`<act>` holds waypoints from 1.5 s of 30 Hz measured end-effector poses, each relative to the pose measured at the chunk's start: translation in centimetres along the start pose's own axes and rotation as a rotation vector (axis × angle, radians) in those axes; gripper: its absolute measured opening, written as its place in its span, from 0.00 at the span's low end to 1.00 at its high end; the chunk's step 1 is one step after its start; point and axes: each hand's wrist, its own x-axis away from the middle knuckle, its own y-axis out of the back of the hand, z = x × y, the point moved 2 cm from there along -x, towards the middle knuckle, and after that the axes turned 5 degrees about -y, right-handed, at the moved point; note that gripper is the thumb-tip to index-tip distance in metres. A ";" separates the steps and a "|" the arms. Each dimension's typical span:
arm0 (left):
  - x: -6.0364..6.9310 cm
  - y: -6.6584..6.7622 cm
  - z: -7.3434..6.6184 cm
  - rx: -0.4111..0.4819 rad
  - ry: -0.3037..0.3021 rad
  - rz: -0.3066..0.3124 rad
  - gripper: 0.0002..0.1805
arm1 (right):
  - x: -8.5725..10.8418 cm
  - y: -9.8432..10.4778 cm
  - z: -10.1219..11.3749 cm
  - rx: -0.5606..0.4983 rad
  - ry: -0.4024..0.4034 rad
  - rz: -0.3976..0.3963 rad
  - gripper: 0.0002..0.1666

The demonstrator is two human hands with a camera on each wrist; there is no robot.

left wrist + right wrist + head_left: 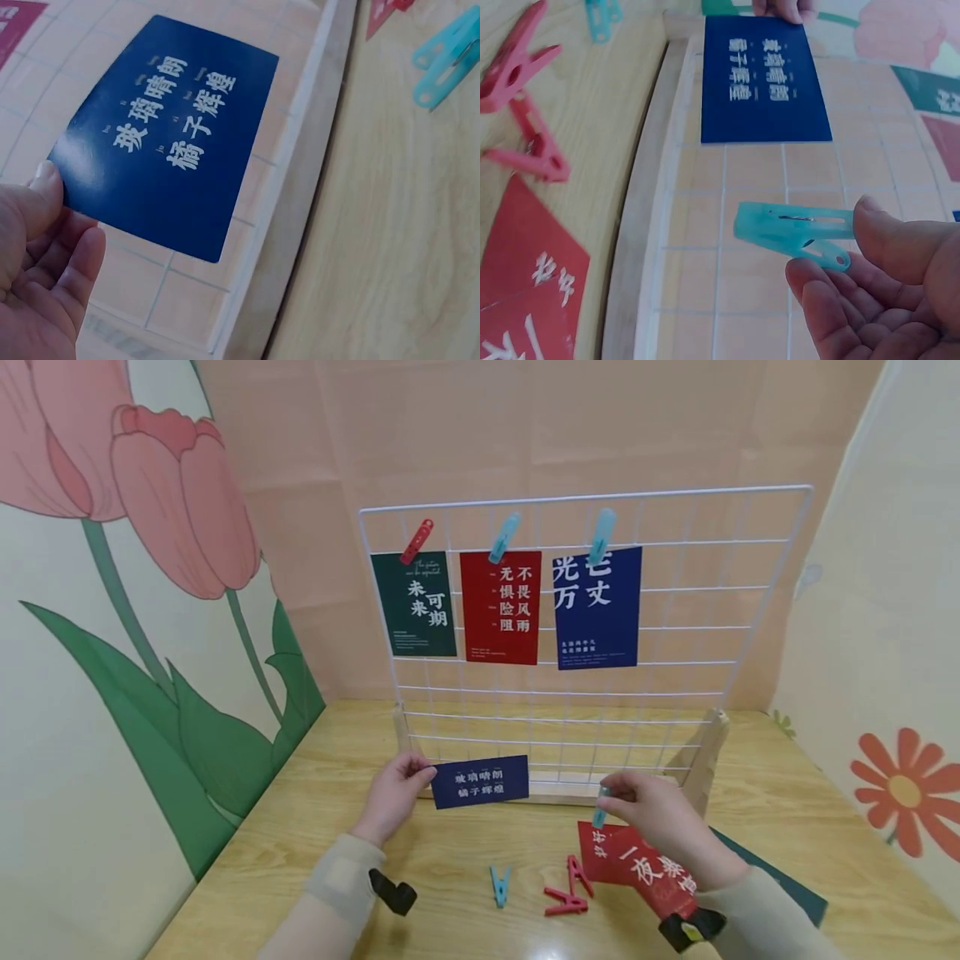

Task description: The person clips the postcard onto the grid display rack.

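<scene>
My left hand (396, 793) pinches the left end of a small dark blue card (482, 782) with white characters, held before the lower part of the white wire grid (622, 694). In the left wrist view the thumb lies on one edge of the blue card (169, 139). My right hand (660, 814) pinches a light blue clothespin (600, 807) between thumb and fingers, above the red cards. The right wrist view shows that clothespin (791, 225) by its handle end in the right hand (892, 285), its other end apart from the blue card.
Green (414, 610), red (501, 610) and blue (597, 618) cards hang clipped along the grid's upper part. On the table (300, 877) lie a light blue clothespin (500, 887), red clothespins (566, 902), red cards (604, 860) and a green card (780, 877) at right.
</scene>
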 end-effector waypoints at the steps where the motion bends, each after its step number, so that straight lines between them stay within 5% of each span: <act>1: -0.1 0.1 -0.1 0.005 0.006 0.000 0.03 | -0.1 -0.1 0.2 0.003 0.010 0.003 0.19; 12: -1.2 1.7 -1.3 0.001 -0.006 0.011 0.04 | -0.9 -0.5 3.7 -0.067 0.109 0.036 0.17; 26: -2.0 2.9 -2.4 -0.059 -0.036 -0.068 0.05 | -1.4 -0.9 6.6 -0.068 0.174 0.015 0.20; 45: -4.6 4.8 -4.4 -0.051 0.008 -0.119 0.09 | -2.4 -0.7 9.3 -0.054 0.255 -0.035 0.19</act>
